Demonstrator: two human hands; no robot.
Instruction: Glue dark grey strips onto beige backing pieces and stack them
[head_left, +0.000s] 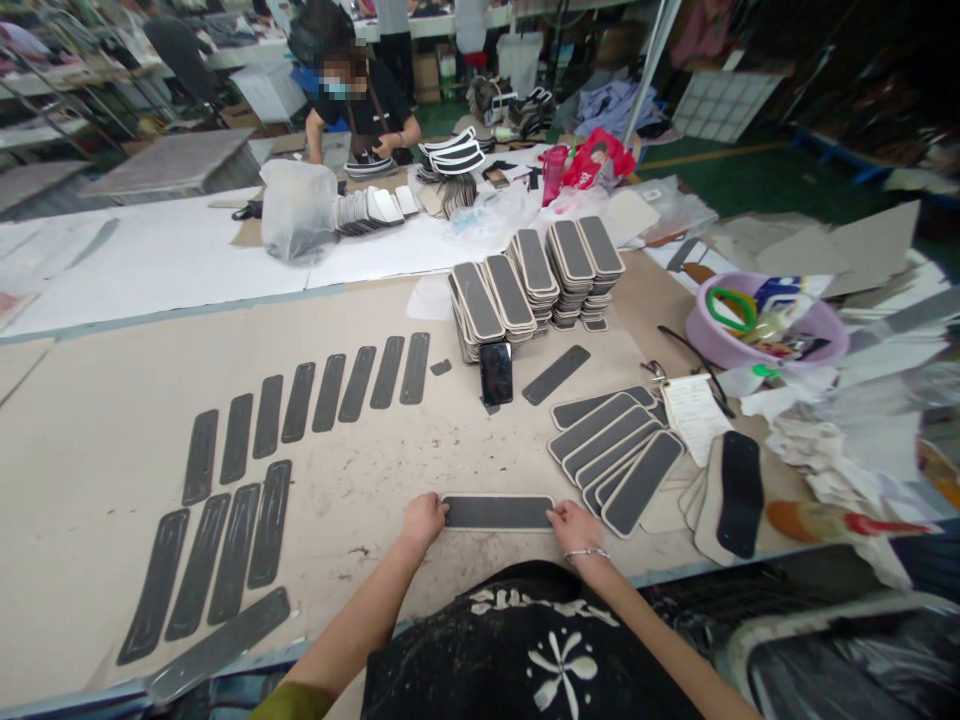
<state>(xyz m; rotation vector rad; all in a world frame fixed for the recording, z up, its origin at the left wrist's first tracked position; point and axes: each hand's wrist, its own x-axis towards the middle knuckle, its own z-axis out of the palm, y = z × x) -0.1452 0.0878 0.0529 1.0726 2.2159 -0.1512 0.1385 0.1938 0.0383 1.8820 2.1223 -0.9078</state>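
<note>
A long dark grey panel with a pale border [498, 512] lies crosswise near the table's front edge. My left hand [425, 520] has its fingers closed on the panel's left end. At the other end, my right hand [576, 530] pinches the right edge; a bracelet circles that wrist. Just right of it, several similar bordered panels [616, 445] lie fanned over one another. To the left, dark strips without borders [251, 525] are laid out in two slanting rows, with shiny lines on their faces. One more strip [217, 645] lies askew at the front edge.
Stacks of bordered panels [517, 290] stand beyond my hands, a phone [496, 373] leaning there. A single strip [556, 375] lies nearby. Rightward are a purple basin [720, 345], a paper sheet [697, 415] and an orange bottle with a red tip [806, 522]. A co-worker [360, 95] works across the table.
</note>
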